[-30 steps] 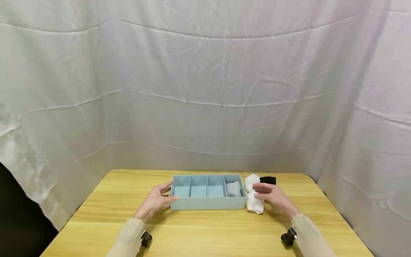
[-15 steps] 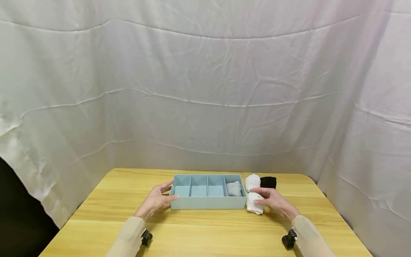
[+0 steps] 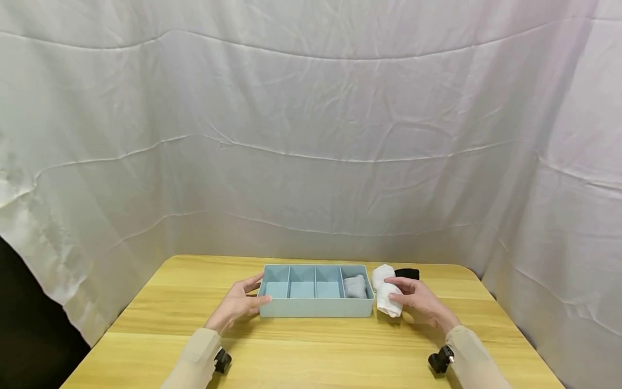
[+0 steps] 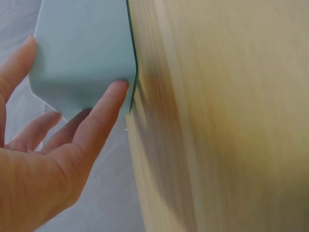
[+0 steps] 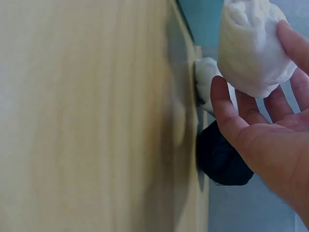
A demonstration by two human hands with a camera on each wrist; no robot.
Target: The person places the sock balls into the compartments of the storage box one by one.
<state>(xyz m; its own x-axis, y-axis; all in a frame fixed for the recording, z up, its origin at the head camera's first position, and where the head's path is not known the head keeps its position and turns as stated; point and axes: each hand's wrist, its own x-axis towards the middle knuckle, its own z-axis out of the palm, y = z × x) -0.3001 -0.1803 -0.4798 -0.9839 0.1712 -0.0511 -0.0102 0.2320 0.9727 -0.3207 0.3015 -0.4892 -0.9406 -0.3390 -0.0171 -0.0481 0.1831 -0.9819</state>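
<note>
A pale blue storage box (image 3: pixel 316 308) with several compartments stands on the table. A grey rolled sock (image 3: pixel 355 287) lies in its rightmost compartment. My left hand (image 3: pixel 236 303) holds the left end of the box, thumb at the front rim and fingers round the side; the left wrist view shows the fingertips (image 4: pixel 118 87) against the box wall. To the right of the box, my right hand (image 3: pixel 424 302) grips a white rolled sock (image 5: pixel 253 48) between thumb and fingers, lifted off the table. Behind it sit another white rolled sock (image 3: pixel 383 274) and a black rolled sock (image 5: pixel 223 154), partly hidden by the hand.
The wooden table (image 3: pixel 311 351) has rounded far corners and spreads out in front of the box. White curtains (image 3: pixel 311 135) hang behind it and on both sides. A small black camera (image 3: pixel 441 359) is worn on each wrist.
My right hand has come down onto the nearer white rolled sock, taken hold of it and raised it slightly. The left hand stays at the box's end.
</note>
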